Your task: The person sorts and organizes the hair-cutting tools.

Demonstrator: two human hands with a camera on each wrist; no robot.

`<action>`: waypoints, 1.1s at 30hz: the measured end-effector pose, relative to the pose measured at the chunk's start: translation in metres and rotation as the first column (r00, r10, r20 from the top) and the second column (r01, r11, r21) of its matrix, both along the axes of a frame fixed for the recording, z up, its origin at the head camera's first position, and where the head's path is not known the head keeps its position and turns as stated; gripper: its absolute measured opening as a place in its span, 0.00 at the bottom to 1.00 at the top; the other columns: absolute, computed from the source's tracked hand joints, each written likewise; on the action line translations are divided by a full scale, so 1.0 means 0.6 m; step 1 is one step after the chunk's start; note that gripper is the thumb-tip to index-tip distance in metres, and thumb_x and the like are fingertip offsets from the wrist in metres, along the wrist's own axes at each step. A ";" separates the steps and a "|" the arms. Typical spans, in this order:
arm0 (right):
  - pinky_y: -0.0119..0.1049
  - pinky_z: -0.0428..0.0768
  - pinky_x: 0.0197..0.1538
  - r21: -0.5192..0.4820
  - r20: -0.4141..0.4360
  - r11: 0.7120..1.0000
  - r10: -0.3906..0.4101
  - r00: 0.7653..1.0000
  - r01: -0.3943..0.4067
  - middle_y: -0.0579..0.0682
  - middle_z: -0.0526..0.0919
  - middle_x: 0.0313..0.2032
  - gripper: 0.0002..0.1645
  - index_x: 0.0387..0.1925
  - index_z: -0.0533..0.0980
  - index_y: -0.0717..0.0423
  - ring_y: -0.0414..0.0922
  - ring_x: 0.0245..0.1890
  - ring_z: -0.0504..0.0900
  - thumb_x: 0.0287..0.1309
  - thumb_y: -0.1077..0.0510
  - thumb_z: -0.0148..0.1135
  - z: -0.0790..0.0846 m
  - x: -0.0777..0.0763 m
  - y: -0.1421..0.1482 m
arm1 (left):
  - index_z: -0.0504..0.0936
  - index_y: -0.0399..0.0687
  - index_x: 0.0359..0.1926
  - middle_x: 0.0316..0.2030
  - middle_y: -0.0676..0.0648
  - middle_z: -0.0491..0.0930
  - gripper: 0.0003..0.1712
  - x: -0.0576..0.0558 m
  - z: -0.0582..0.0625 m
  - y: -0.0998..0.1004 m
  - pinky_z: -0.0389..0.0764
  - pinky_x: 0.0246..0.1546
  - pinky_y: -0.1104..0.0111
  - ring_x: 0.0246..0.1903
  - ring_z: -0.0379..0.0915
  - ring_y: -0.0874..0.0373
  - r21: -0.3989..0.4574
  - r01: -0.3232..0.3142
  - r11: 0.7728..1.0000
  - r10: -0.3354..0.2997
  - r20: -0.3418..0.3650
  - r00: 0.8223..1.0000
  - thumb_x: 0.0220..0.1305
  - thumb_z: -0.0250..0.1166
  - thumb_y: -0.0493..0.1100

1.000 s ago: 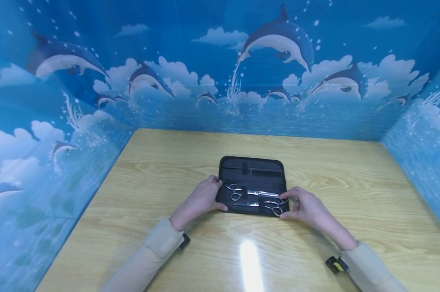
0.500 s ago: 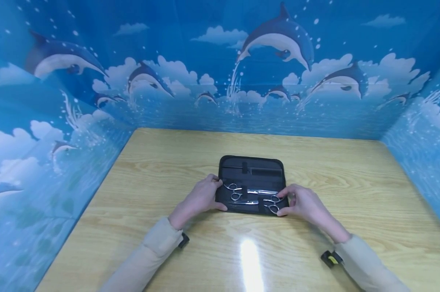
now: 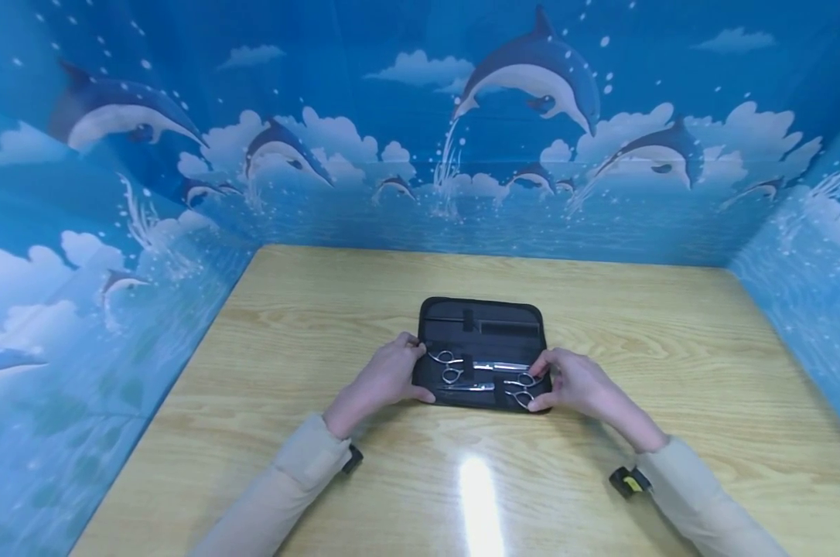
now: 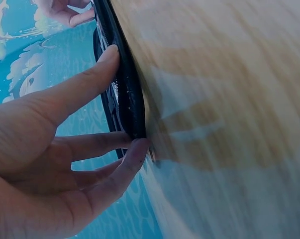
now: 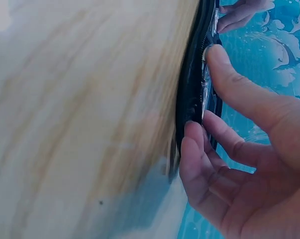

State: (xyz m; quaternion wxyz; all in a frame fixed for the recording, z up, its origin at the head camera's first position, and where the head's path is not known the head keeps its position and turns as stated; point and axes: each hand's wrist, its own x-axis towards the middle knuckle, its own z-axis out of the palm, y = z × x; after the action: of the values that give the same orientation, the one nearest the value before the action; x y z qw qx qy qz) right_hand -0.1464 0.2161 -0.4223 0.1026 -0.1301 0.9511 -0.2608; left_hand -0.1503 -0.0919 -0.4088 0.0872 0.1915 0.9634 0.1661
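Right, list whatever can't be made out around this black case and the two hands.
Head view: parts of the case at its left and right edges, covered by the left hand and right hand.
Head view: what the dark strip in its far half is; too small and dark.
Left wrist view: the scissors' full shape, hidden by the edge-on view.
Right wrist view: part of the left hand, cut off by the top edge.

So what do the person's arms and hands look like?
The left sleeve and right sleeve are long and pale beige. The left hand and right hand wear no gloves. There's also a black left gadget and a black right gadget with a yellow patch, worn near the wrists.
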 end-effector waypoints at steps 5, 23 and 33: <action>0.35 0.71 0.27 -0.009 0.030 1.000 -0.020 0.999 0.020 0.47 0.77 0.25 0.31 0.45 0.81 0.55 0.41 0.21 0.73 0.38 0.52 0.86 -0.001 0.002 0.000 | 0.73 0.30 0.66 0.64 0.33 0.72 0.52 0.000 -0.001 0.001 0.72 0.66 0.51 0.61 0.73 0.39 0.002 -0.007 1.000 0.007 0.005 1.000 0.46 0.82 0.55; 0.34 0.72 0.25 -0.087 0.070 0.995 -0.049 0.996 0.055 0.47 0.77 0.22 0.33 0.47 0.82 0.55 0.42 0.22 0.74 0.35 0.52 0.87 -0.007 -0.002 -0.012 | 0.74 0.32 0.66 0.63 0.34 0.73 0.52 -0.004 -0.002 0.003 0.73 0.65 0.52 0.60 0.74 0.42 -0.036 -0.015 0.999 0.015 0.007 1.000 0.45 0.83 0.56; 0.33 0.71 0.24 -0.082 0.048 0.996 -0.026 0.999 0.030 0.47 0.77 0.27 0.32 0.47 0.82 0.55 0.41 0.21 0.73 0.38 0.51 0.85 -0.006 0.002 -0.009 | 0.73 0.33 0.67 0.64 0.35 0.72 0.53 -0.005 -0.002 0.006 0.72 0.66 0.54 0.61 0.73 0.42 -0.035 -0.032 0.999 0.033 0.036 0.999 0.45 0.82 0.56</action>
State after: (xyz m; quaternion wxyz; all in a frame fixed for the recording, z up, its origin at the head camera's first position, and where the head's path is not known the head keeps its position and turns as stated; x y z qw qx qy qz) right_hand -0.1453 0.2106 -0.4260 0.1157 -0.1148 0.9385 -0.3044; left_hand -0.1533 -0.0883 -0.4097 0.1056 0.1711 0.9674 0.1542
